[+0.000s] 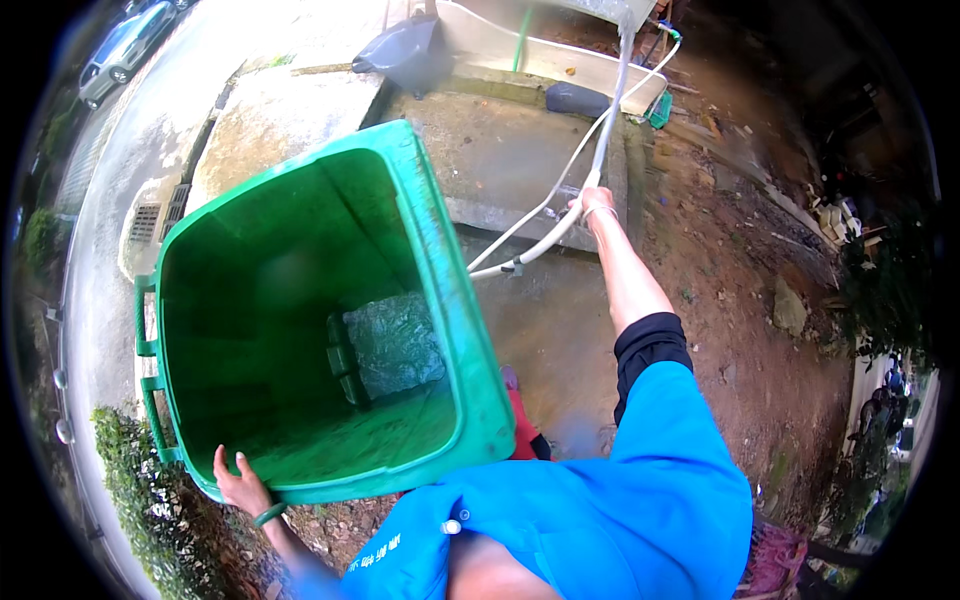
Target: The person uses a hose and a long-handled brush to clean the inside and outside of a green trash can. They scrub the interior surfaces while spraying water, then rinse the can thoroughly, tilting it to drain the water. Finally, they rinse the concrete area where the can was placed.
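A large green plastic wheelie bin [471, 322] stands before me, its mouth facing up toward my view. Its bottom inside looks wet and shiny. My left hand [241, 486] is at the near left corner of the rim, fingers apart and reaching over the opening; how firmly it touches the rim cannot be told. With my arm stretched out, my right hand [596, 201] grips a white hose [551, 238]. A jet of water [616, 97] shoots from the hose's end away from me. The hose loops out of sight behind the bin.
A grey plastic tub-like thing [401, 52] lies tipped beyond the bin. A low wall [487, 37] and wet concrete slab [495, 150] lie ahead. Muddy ground [705, 300] is at right. A shrub [135, 480], drain grates [146, 223] and a parked car [127, 52] are left.
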